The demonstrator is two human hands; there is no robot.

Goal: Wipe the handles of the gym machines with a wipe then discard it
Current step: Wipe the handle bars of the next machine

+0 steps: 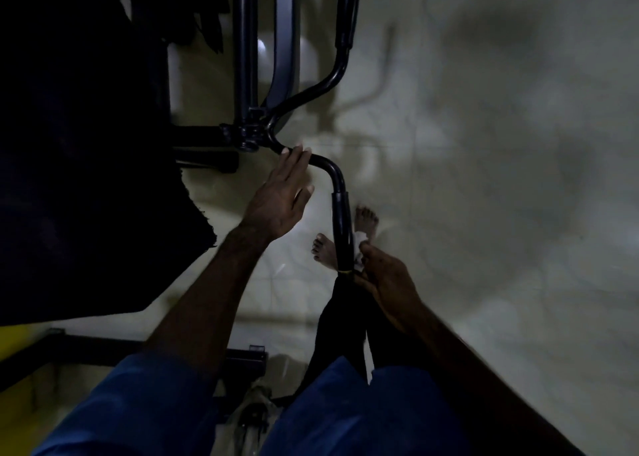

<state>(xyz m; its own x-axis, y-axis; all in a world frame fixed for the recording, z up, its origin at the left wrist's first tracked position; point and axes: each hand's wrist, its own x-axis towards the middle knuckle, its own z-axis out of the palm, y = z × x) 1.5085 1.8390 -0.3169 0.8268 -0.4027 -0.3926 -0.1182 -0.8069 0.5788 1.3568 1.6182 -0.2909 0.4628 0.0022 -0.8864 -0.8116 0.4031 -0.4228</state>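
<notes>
Head view, dim light, looking straight down. I am seeing the near handle (340, 231) of the gym machine running down the middle of the frame: a black grip sleeve on a bent black tube, glossy, with a thin yellow ring showing at its lower end. A second handle (347, 13) of the same shape is showing at the top, well apart.

The right hand (387, 282) is pinching a small crumpled white wipe (358, 248) and pressing it against the right side of the grip sleeve, near its lower end. Only a bit of the wipe is poking out above the thumb.

The left hand (281, 193) is lying open, fingers straight and close together, fingertips touching the bare tube at the bend above the sleeve.

Bare feet are standing on the pale tiled floor (484, 179) just under the handle. Blue sleeves are filling the bottom edge.
</notes>
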